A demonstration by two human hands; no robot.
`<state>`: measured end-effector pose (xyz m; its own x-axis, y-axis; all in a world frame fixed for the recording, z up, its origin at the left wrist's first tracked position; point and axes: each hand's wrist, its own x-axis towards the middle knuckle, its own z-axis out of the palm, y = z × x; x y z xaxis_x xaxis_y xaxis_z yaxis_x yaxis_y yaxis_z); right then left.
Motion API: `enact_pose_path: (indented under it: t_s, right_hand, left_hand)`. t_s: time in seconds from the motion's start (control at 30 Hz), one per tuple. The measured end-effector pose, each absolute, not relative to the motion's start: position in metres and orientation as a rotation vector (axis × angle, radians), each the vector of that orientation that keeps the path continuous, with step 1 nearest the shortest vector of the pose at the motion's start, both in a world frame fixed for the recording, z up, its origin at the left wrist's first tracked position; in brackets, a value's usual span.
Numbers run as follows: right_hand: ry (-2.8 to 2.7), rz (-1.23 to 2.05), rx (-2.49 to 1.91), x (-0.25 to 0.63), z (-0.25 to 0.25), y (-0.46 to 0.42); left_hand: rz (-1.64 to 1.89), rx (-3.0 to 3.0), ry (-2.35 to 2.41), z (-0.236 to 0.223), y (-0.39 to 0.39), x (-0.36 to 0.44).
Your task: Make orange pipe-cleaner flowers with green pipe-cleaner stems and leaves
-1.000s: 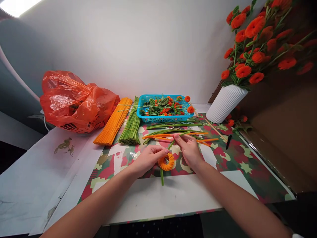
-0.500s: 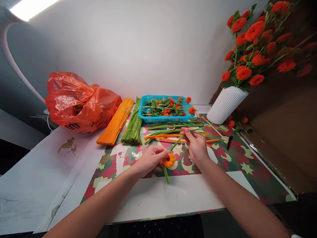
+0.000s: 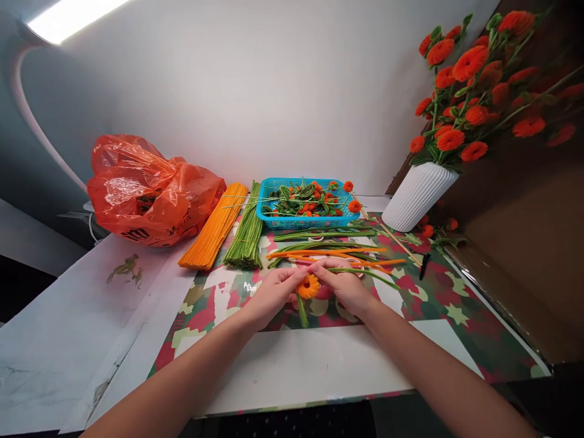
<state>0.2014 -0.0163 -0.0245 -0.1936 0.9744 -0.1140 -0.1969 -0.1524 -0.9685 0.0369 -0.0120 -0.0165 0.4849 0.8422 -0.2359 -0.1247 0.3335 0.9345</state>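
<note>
Table with camouflage-patterned cover [image 3: 214, 316]; on it orange bundle [image 3: 213, 228], green bundle [image 3: 245, 234], blue basket [image 3: 308, 222], white vase [image 3: 418, 196].

Lamp [image 3: 75, 18]: cut by your top edge.
Flowers [image 3: 527, 126], far right: blurred.
Bag [image 3: 150, 194] contents: mostly hidden from you.
Your fingertips: partly hidden behind bloom [image 3: 308, 286].

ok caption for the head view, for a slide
Two hands work on an orange flower before a blue basket and white vase
</note>
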Motion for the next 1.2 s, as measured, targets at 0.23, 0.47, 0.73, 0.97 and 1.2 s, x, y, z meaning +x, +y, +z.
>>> enact_pose_path:
  t_s: [0.23,0.47,0.73,0.97,1.2]
  right_hand:
    - [-0.935,1.366,-0.990,0.208,-0.024,-0.015]
    - [-0.895,1.393,-1.098,0.214,-0.026,-0.013]
    - [-0.907,1.287,-1.091,0.217,-0.021,-0.013]
    - [-0.955,1.255,-1.080,0.210,-0.028,-0.018]
    - [-0.965,1.377,-0.998,0.204,-0.023,-0.023]
  left_hand:
    - [0.598,1.104,0.825,-0.014,-0.013,0.030]
    - [0.536,1.321,0.878,-0.006,-0.021,0.027]
    - [0.331,1.377,0.716,-0.006,-0.023,0.020]
    - [0.528,1.217,0.725,-0.012,-0.015,0.030]
    - [0.648,1.234,0.842,-0.011,-0.015,0.032]
